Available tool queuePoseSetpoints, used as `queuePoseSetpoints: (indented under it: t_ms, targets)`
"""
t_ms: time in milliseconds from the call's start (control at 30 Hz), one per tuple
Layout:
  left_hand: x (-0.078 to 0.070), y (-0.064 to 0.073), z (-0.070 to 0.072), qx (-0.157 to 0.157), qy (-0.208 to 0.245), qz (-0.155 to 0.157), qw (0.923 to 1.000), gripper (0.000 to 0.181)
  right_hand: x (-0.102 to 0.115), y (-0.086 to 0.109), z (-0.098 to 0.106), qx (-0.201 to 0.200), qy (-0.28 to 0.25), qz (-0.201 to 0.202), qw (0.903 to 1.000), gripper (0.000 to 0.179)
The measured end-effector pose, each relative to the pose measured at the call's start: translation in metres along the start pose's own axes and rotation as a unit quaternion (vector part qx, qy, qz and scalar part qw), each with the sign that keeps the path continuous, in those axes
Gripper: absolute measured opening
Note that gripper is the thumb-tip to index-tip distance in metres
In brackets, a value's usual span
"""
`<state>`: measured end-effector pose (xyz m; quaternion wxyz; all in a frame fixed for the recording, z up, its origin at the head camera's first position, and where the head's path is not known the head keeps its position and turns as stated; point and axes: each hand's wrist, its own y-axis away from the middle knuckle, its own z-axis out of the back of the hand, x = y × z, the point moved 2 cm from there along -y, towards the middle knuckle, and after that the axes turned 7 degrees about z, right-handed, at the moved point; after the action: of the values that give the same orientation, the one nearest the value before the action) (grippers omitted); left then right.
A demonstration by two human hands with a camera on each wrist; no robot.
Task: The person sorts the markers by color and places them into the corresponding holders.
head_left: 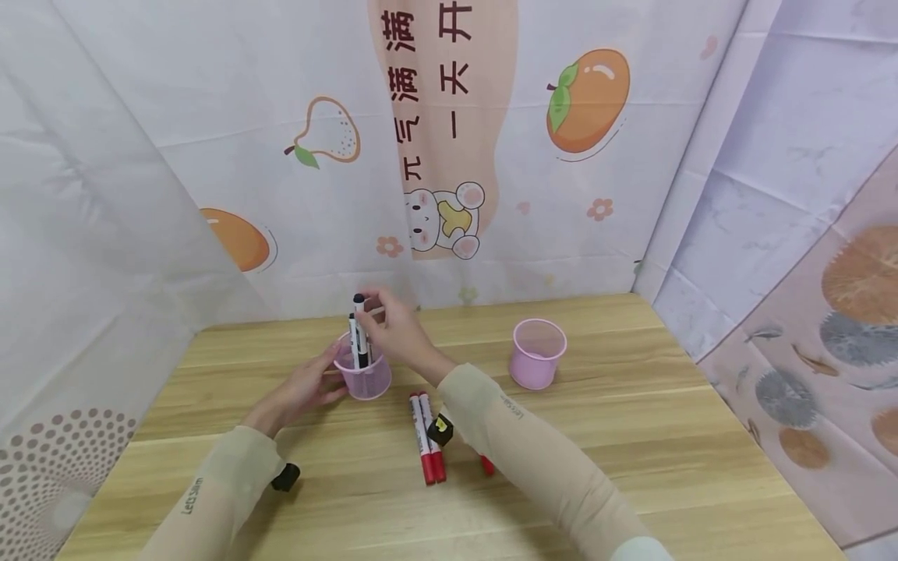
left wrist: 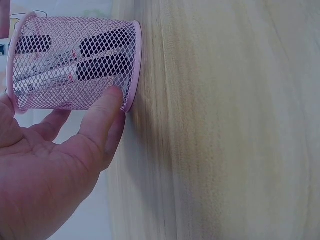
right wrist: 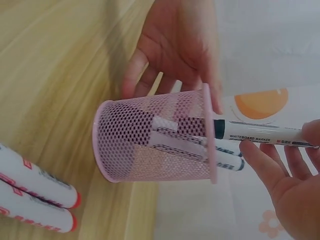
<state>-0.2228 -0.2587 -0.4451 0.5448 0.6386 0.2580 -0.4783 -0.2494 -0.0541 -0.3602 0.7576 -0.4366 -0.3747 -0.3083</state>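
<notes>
A pink mesh pen holder [head_left: 368,383] stands upright at the left of the table. My left hand [head_left: 302,392] steadies it from the left, thumb [left wrist: 106,112] on the mesh near the base and fingers behind. Above the rim, my right hand [head_left: 401,331] pinches a white whiteboard marker [right wrist: 255,133] near its upper end. Its black cap points down and dips just inside the rim. Other black-capped markers [right wrist: 227,161] lean inside the holder, caps toward the bottom, their black ends above the rim.
Two red-capped markers [head_left: 424,448] lie side by side at mid-table. Another red cap [head_left: 487,465] shows from under my right forearm. A second pink holder [head_left: 535,370] stands to the right. A printed curtain [head_left: 491,273] hangs behind the table's back edge.
</notes>
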Motion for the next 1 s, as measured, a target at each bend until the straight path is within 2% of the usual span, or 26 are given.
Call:
queuePoseSetpoints:
  t_ms: [333,500,733,1000]
  targets:
    - [0.004,-0.001,-0.001,0.008,0.006,-0.011,0.9999,0.085,-0.012,0.005,-0.013,0.006,0.035,0.001,0.9994,0.039]
    - [0.003,-0.004,0.000,0.005,0.008,-0.019,0.9998,0.084,-0.011,0.005,-0.013,0.009,0.053,0.020,0.9983,0.042]
    - [0.001,-0.005,0.001,0.001,0.008,-0.014,0.9999,0.083,-0.014,0.003,-0.015,0.007,0.060,0.035,0.9976,0.039]
    - [0.002,-0.002,0.001,0.013,0.008,-0.016,0.9998,0.084,-0.016,0.006,-0.018,0.008,0.047,0.005,0.9988,0.040]
